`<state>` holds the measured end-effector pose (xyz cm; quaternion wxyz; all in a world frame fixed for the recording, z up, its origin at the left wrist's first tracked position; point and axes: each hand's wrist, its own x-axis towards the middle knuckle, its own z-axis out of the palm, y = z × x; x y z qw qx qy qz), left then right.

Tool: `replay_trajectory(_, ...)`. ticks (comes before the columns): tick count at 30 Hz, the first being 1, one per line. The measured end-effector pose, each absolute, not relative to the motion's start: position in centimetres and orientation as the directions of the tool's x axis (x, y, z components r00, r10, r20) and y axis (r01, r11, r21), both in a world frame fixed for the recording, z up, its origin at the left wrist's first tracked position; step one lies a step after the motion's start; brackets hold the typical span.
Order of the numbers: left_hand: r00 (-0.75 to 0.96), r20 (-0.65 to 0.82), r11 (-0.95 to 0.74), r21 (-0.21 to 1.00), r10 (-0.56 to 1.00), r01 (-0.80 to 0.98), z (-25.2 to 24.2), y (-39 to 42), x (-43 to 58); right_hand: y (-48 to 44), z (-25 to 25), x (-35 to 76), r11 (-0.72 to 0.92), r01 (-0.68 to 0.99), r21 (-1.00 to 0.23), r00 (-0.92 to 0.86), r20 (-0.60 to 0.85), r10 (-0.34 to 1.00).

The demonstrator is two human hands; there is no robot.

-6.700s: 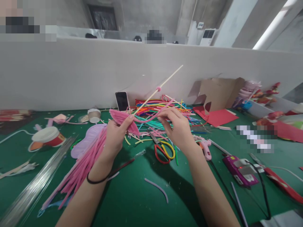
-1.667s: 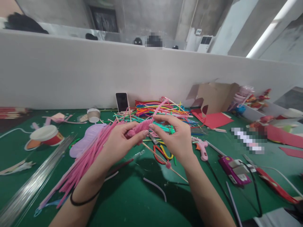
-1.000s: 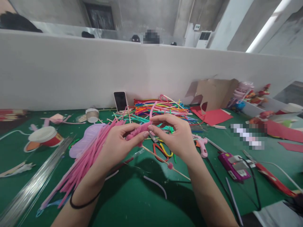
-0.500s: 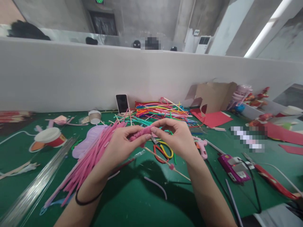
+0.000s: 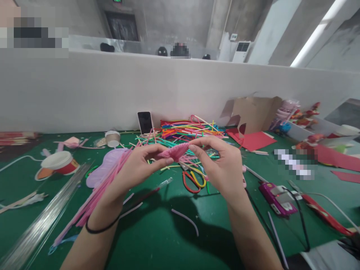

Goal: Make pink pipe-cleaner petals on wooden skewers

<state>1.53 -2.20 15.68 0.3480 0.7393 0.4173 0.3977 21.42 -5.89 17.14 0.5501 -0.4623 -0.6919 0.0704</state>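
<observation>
Between my two hands, above the green table, is a pink petal-like piece [image 5: 177,151] that looks shaped from pipe cleaners. My left hand [image 5: 146,161] pinches its left end between thumb and fingers. At its upper right edge, the thumb and forefinger of my right hand [image 5: 218,157] close on it. Scissors with red and yellow handles [image 5: 191,181] lie on the table below the piece. A bundle of pink pipe cleaners [image 5: 97,200] runs beneath my left forearm. The thin stick that the piece was near is mostly hidden behind my right hand.
A heap of coloured pipe cleaners [image 5: 188,129] lies at the back beside a propped phone [image 5: 145,123]. Paper cups [image 5: 60,163] and clear rods [image 5: 47,217] are at the left. A purple power strip [image 5: 277,200], cables and a red-handled tool [image 5: 326,213] are at the right.
The pink piece has turned and now shows a wider, flatter face. My right hand has moved slightly right and up, and the stick below has swung mostly out of sight.
</observation>
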Motion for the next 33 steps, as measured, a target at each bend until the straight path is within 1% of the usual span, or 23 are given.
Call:
replay_trajectory(3,0.28,0.282,-0.362,0.885,0.918,0.294,15.0,-1.6,1.8,-5.4,17.0,21.3,0.617,0.584,-0.527,-0.027,0.747,0.664)
replay_trajectory(5,0.21,0.266,-0.313,0.919,0.941,0.241,14.2,-0.6,1.7,-5.0,16.9,21.4,0.611,0.62,-0.493,-0.011,0.773,0.635)
replay_trajectory(8,0.071,0.195,-0.199,0.979,0.978,0.041,12.7,1.4,0.9,-4.3,16.7,21.7,0.579,0.651,-0.49,0.054,0.791,0.609)
replay_trajectory(10,-0.028,0.122,-0.125,0.983,0.992,-0.135,11.7,2.8,0.1,-3.9,16.4,21.8,0.575,0.653,-0.494,0.058,0.789,0.612)
replay_trajectory(12,-0.029,0.026,-0.032,0.972,0.999,-0.231,11.0,3.8,-0.7,-3.6,16.1,21.8,0.575,0.654,-0.491,0.031,0.777,0.629)
replay_trajectory(14,-0.015,-0.023,0.018,0.961,1.0,-0.277,10.6,4.4,-1.2,-3.2,15.7,21.6,0.579,0.656,-0.484,-0.004,0.766,0.643)
replay_trajectory(17,-0.022,-0.014,0.007,0.955,1.0,-0.296,10.6,4.5,-1.5,-2.8,15.1,21.2,0.593,0.643,-0.485,-0.049,0.746,0.664)
replay_trajectory(20,-0.077,0.048,-0.07,0.945,0.996,-0.319,10.7,4.4,-1.7,-2.2,14.3,20.7,0.574,0.63,-0.523,-0.042,0.716,0.697)
replay_trajectory(22,-0.077,0.062,-0.084,0.938,0.995,-0.336,10.8,4.4,-1.8,-1.7,13.6,20.3,0.555,0.647,-0.523,-0.039,0.704,0.709)
replay_trajectory(25,-0.046,0.04,-0.054,0.935,0.998,-0.351,10.9,4.1,-1.5,-1.1,12.5,19.6,0.525,0.73,-0.437,-0.095,0.695,0.713)
replay_trajectory(28,0.012,0.027,-0.021,0.933,1.0,-0.358,11.1,3.5,-0.5,-0.8,11.5,18.9,0.457,0.837,-0.302,-0.141,0.687,0.713)
replay_trajectory(30,0.061,0.009,0.014,0.929,0.998,-0.37,11.3,3.1,0.3,-0.6,11.1,18.6,0.429,0.877,-0.218,-0.188,0.666,0.722)
replay_trajectory(31,0.087,0.0,0.032,0.931,0.996,-0.363,11.4,2.9,0.6,-0.5,10.9,18.6,0.426,0.884,-0.191,-0.216,0.643,0.735)
replay_trajectory(33,0.121,-0.011,0.049,0.948,0.993,-0.314,11.4,2.7,0.9,-0.2,10.7,18.6,0.431,0.883,-0.186,-0.252,0.587,0.769)
